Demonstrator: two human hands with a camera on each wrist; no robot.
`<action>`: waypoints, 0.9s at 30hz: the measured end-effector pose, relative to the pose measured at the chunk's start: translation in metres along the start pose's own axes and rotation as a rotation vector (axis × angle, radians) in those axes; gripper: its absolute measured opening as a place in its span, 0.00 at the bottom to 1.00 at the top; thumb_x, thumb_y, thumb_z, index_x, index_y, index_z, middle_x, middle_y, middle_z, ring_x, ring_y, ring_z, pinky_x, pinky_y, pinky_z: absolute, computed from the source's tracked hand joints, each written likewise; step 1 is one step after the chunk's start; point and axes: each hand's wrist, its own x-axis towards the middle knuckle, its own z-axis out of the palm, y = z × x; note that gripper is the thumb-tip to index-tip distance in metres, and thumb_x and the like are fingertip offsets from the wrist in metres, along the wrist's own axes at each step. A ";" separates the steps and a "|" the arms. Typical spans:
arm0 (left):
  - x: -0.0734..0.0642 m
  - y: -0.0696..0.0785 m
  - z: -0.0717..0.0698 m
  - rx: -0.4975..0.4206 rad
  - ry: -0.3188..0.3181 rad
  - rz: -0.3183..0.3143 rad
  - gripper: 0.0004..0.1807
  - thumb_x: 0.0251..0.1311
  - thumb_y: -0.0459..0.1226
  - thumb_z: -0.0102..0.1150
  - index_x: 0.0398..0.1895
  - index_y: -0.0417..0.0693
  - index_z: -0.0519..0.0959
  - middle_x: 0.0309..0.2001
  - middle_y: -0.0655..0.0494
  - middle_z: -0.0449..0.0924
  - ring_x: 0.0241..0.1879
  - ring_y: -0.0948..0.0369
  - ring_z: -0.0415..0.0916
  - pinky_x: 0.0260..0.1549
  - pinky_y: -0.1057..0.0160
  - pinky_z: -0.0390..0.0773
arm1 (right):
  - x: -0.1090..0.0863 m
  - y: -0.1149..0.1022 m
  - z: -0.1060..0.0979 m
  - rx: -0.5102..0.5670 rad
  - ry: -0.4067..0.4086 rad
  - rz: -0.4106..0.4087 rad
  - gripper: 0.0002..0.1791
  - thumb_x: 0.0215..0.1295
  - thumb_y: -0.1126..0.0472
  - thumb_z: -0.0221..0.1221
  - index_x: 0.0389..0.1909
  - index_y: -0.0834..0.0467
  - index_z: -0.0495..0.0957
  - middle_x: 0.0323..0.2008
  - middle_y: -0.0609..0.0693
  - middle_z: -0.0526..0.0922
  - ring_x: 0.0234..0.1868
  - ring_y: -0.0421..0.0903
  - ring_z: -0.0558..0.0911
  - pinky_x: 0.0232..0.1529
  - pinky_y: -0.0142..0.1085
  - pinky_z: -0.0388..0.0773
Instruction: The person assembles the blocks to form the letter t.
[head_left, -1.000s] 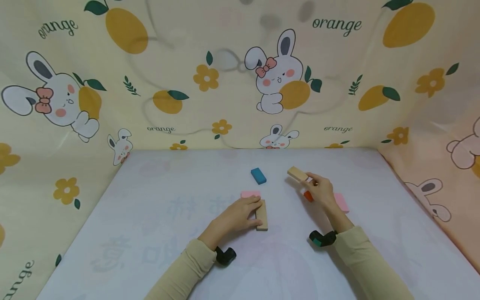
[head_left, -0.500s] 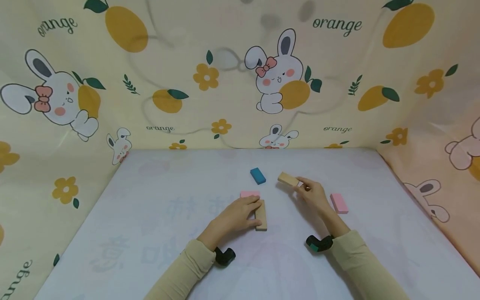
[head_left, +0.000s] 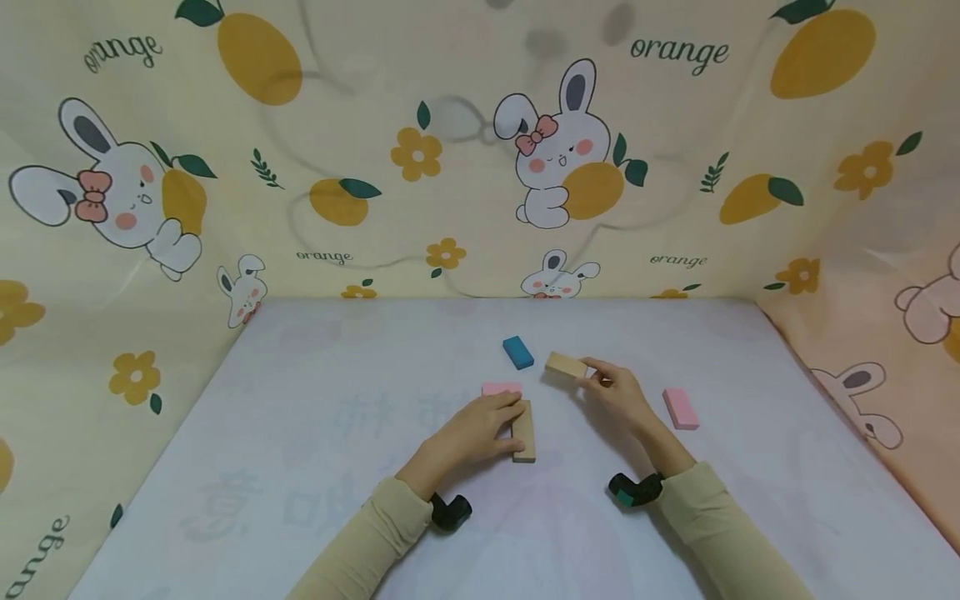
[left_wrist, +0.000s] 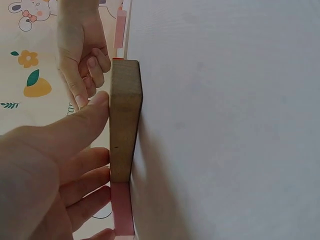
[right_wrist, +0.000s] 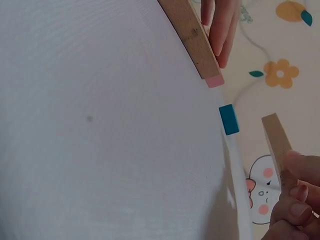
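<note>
The right hand partly hides the right plank, the left hand a pink block. The right wrist view's top edge crops the left plank.

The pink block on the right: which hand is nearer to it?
Right. The right hand is just left of that pink block; the left hand is much farther left, touching a wooden block.

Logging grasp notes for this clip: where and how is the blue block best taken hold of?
Probably by its two long sides, pinched near the middle from above. The blue block lies flat on the table, longer than wide, its top uncovered. The wooden block in the right hand is close on its right.
</note>
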 end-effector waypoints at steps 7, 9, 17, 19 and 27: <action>0.002 -0.002 0.001 0.008 -0.031 -0.016 0.34 0.64 0.51 0.57 0.69 0.46 0.66 0.72 0.48 0.63 0.72 0.54 0.62 0.72 0.57 0.64 | 0.001 0.003 0.003 -0.002 -0.038 -0.016 0.23 0.64 0.65 0.58 0.59 0.69 0.73 0.29 0.54 0.75 0.24 0.31 0.67 0.24 0.24 0.65; 0.003 -0.002 0.001 0.014 -0.035 -0.015 0.34 0.64 0.52 0.56 0.70 0.47 0.66 0.73 0.49 0.63 0.72 0.55 0.62 0.72 0.57 0.64 | 0.000 0.002 0.004 -0.001 -0.048 -0.015 0.23 0.65 0.65 0.58 0.59 0.69 0.73 0.29 0.55 0.75 0.24 0.32 0.68 0.24 0.24 0.65; 0.003 -0.001 0.000 0.010 -0.030 -0.002 0.34 0.63 0.51 0.57 0.69 0.47 0.67 0.72 0.49 0.64 0.71 0.54 0.64 0.71 0.56 0.66 | -0.001 0.000 0.004 0.008 -0.099 0.004 0.23 0.67 0.63 0.57 0.61 0.66 0.72 0.29 0.51 0.72 0.26 0.34 0.67 0.25 0.25 0.65; 0.003 -0.001 -0.001 0.008 -0.032 -0.005 0.34 0.63 0.51 0.57 0.69 0.47 0.67 0.72 0.49 0.64 0.71 0.53 0.64 0.71 0.56 0.66 | 0.000 0.002 0.004 0.012 -0.109 -0.004 0.23 0.66 0.64 0.57 0.60 0.67 0.72 0.29 0.51 0.71 0.25 0.34 0.67 0.26 0.25 0.65; 0.003 -0.001 0.000 -0.003 -0.043 -0.022 0.34 0.64 0.51 0.57 0.70 0.47 0.66 0.72 0.49 0.63 0.71 0.54 0.63 0.71 0.56 0.65 | 0.000 0.003 0.007 0.031 -0.150 -0.023 0.24 0.65 0.62 0.59 0.60 0.67 0.72 0.27 0.49 0.71 0.25 0.33 0.66 0.25 0.25 0.63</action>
